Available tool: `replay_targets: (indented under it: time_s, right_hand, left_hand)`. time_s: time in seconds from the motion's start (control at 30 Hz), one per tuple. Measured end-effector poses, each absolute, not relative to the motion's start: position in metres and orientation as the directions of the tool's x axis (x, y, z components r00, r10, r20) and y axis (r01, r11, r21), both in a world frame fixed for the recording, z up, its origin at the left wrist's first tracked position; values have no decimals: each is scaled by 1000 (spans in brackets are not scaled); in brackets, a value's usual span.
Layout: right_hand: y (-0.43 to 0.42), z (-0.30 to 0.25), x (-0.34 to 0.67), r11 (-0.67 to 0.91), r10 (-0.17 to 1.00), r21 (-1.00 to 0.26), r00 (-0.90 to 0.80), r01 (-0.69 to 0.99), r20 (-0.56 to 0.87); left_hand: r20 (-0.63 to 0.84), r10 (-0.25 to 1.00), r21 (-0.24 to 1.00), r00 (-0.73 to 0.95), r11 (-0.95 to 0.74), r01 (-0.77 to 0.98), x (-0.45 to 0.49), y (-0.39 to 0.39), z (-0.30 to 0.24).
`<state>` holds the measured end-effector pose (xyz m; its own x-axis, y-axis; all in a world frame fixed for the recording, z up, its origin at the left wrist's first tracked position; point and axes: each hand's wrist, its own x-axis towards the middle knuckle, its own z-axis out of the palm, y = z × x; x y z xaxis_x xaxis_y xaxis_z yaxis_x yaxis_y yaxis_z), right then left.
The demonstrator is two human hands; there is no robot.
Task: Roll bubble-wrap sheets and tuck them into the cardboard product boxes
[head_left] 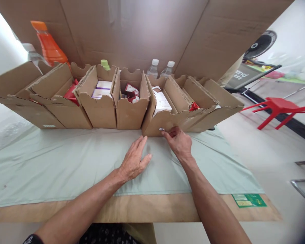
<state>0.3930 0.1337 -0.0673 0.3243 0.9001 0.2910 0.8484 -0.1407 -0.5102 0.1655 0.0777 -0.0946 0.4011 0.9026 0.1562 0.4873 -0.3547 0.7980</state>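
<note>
L hand (133,161) free, R hand (180,143) at front of box (152,122).
On worktop (152,208) w/ pale green cloth (91,162): L hand open, fingers extended, thumb apart, nothing held; R hand part-curled, thumb + index by small white label (161,129), can't tell if gripping. Box: brown cardbd, open top, rough rim, in row w/ others; low front faces wearer, long axis front-to-back, far end slanting L. White ctn (162,101) inside; 2 clear bottles (154,68) behind.
</note>
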Motion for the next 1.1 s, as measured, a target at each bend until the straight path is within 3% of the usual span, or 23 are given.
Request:
replay_targets:
  time_s: [0.57, 1.1]
  right_hand:
    - [117, -90, 380, 173, 940, -594, 48, 785, 337]
    - [113, -106, 382, 135, 944, -691, 121, 710, 308]
  left_hand:
    - [168, 907, 764, 386, -367, 530, 168, 76, -105]
    - [234, 856, 612, 462, -498, 614, 169, 78, -109]
